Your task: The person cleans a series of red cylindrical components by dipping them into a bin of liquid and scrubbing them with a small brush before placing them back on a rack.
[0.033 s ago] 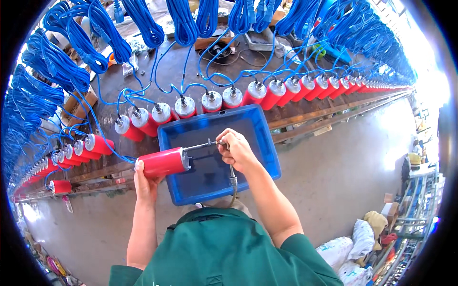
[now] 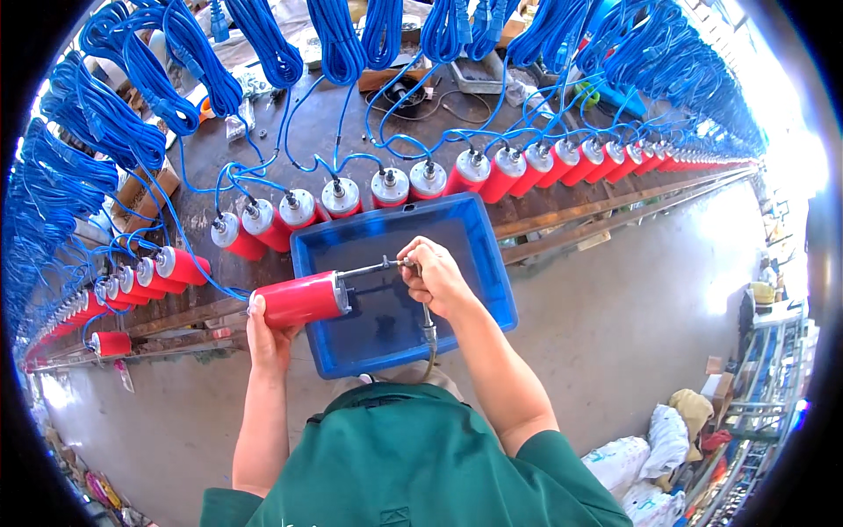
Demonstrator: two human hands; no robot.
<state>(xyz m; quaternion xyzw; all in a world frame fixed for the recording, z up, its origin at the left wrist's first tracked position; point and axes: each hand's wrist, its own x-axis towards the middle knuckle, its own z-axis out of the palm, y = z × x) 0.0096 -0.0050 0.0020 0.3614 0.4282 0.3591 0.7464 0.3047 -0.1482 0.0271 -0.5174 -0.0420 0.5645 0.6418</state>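
My left hand [image 2: 269, 332] is closed around the rear end of a red cylinder [image 2: 301, 299], a motor-like canister with a silver end facing right. It is held nearly level above the left part of a blue plastic tub [image 2: 507, 309]. A blue cable leads from its left end. In my right hand [image 2: 432, 276], closed fingers grip a metal wand [image 2: 369, 267] with a small crosspiece. The wand's thin rod reaches left to the cylinder's silver end; whether it goes inside I cannot tell. A hose [image 2: 430, 345] hangs below that hand toward my lap.
Many similar red cylinders [image 2: 341, 198] stand in a row along the dark workbench [image 2: 303, 132], cabled to hanging blue cable coils [image 2: 338, 44]. One red cylinder [image 2: 111, 343] lies near the bench edge at left. White sacks [image 2: 619, 461] and shelving [image 2: 764, 378] are at lower right.
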